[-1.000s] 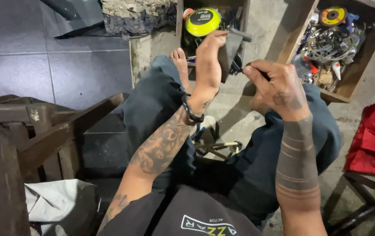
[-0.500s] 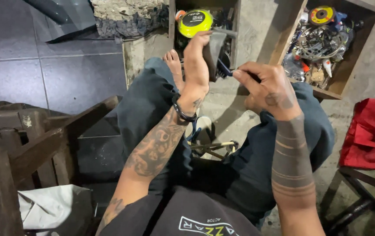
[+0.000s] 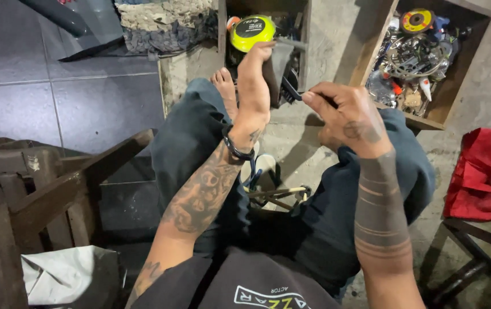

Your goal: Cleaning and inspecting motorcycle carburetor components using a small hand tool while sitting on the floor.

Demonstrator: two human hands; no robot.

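The left hand (image 3: 255, 86) grips a dark flat piece (image 3: 278, 66) upright; the right hand (image 3: 345, 114) pinches a thin dark tool (image 3: 291, 88) against it. Behind, a round yellow-green tape measure (image 3: 252, 31) tops a wooden box (image 3: 222, 34); a red cloth (image 3: 486, 171) lies rightward.

A flat dark grey metal piece (image 3: 277, 66) is standing upright between the hands, a thin dark strap (image 3: 291, 88) hanging beside it.

Left forearm (image 3: 200, 194): dense dark tattoos, black wristband (image 3: 235, 150) | right forearm (image 3: 380, 212): solid tattooed bands, small hand tattoo | dark blue trousers (image 3: 188, 137) | black shirt (image 3: 257, 286), printed lettering | bare feet (image 3: 225, 86)
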